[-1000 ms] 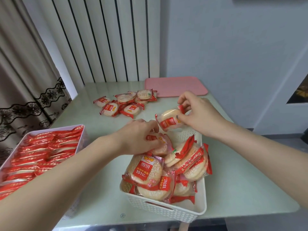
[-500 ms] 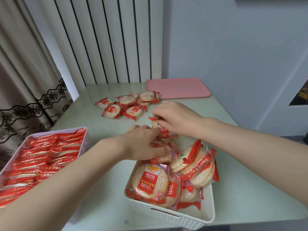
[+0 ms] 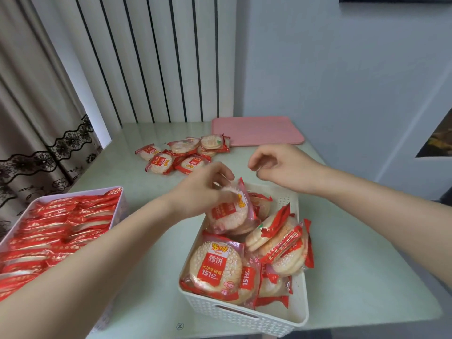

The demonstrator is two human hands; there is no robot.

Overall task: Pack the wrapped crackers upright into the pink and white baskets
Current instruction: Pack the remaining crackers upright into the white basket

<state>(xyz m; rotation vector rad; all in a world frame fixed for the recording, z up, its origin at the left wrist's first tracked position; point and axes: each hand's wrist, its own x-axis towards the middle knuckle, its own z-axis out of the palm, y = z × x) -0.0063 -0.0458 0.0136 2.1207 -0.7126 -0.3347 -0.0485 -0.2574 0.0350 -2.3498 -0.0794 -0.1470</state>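
Note:
The white basket (image 3: 244, 316) stands in front of me, holding several red-and-white wrapped crackers, some leaning, one large pack (image 3: 215, 267) facing me. My left hand (image 3: 200, 192) grips the top edge of a wrapped cracker (image 3: 230, 214) standing tilted at the basket's far end. My right hand (image 3: 283, 167) hovers above the basket's far right corner, fingers loosely curled, holding nothing. The pink basket (image 3: 73, 192) at the left is packed with rows of upright crackers. A loose pile of crackers (image 3: 183, 155) lies on the table beyond the hands.
A pink lid (image 3: 256, 129) lies flat at the table's far right. The pale green table (image 3: 367, 277) ends close on the right and front. A curtain hangs at the left, and a striped wall panel stands behind.
My right hand has let go of the cracker it brought and lifted up and right. The cracker now stands in the basket's far end under my left hand.

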